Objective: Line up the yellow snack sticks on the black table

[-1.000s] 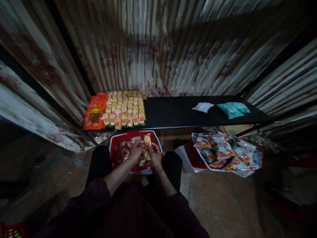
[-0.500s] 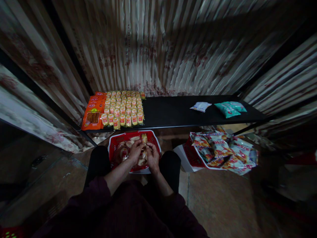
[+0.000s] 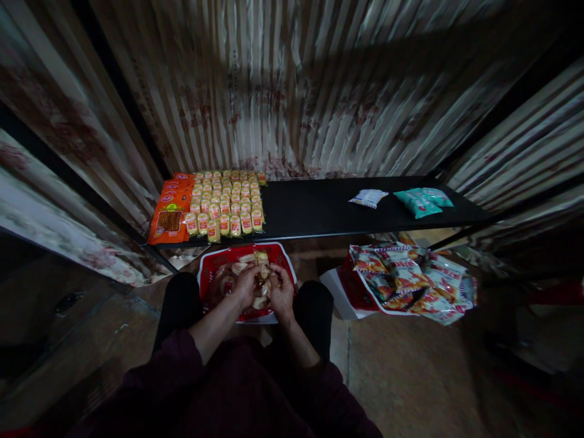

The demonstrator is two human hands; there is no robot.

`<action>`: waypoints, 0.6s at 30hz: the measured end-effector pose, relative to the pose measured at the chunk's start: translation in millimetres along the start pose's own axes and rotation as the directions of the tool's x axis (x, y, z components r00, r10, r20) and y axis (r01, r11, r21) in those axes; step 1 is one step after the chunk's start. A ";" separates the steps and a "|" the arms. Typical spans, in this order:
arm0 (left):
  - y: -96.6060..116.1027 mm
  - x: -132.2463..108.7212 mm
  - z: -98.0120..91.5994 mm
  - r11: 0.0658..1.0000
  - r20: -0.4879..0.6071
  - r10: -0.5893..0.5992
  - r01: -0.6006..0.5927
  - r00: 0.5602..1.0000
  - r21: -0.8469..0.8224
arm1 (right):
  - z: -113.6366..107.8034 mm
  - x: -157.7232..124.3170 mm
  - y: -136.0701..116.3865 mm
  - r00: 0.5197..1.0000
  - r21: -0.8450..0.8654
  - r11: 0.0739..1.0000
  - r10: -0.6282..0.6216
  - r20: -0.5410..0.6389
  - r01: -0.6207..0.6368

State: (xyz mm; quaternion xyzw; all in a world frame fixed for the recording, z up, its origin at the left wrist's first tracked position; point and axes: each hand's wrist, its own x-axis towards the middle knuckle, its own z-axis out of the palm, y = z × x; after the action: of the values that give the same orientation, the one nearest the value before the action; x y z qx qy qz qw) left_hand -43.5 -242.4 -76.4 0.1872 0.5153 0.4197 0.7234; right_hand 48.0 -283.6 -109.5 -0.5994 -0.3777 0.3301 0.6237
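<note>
My left hand and my right hand are together over a red basket with a white rim, between my knees. Their closed fingers hold a small wrapped snack cake in clear, yellowish film from both sides. Several more wrapped cakes lie loose in the basket under and beside my hands. On the shelf above, many similar wrapped cakes stand in tight rows, beside overlapping orange snack bags at the left end.
The long black shelf also carries a white packet and teal packets towards its right. A second red basket, heaped with white and orange snack bags, sits on the floor to my right. A striped curtain hangs behind.
The snack cake between my hands has tipped or shifted slightly, and my fingers have drawn a little lower around it. The view has shifted slightly; the shelf goods stay in place.
</note>
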 end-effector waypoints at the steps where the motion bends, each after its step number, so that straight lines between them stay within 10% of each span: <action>1: 0.4 0.6 0.0 1.000 0.008 -0.004 0.004 1.000 -0.029 | -0.3 0.2 0.7 1.000 0.010 1.000 0.015 -0.010 -0.015; 10: -2.6 5.2 4.0 0.994 0.042 0.015 -0.010 0.999 -0.107 | -6.9 -0.7 0.0 0.998 -0.044 0.999 0.022 0.057 -0.019; 18: 3.6 1.5 20.7 0.979 0.032 -0.031 0.037 0.999 -0.200 | -10.9 3.4 -5.6 0.963 -0.262 0.928 -0.265 0.038 0.266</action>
State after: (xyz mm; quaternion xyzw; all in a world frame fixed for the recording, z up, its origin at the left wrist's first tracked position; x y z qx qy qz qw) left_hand -26.1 -235.7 -66.4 0.1108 0.4630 0.4543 0.7530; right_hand 59.0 -286.4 -103.7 -0.6204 -0.4965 0.1901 0.5766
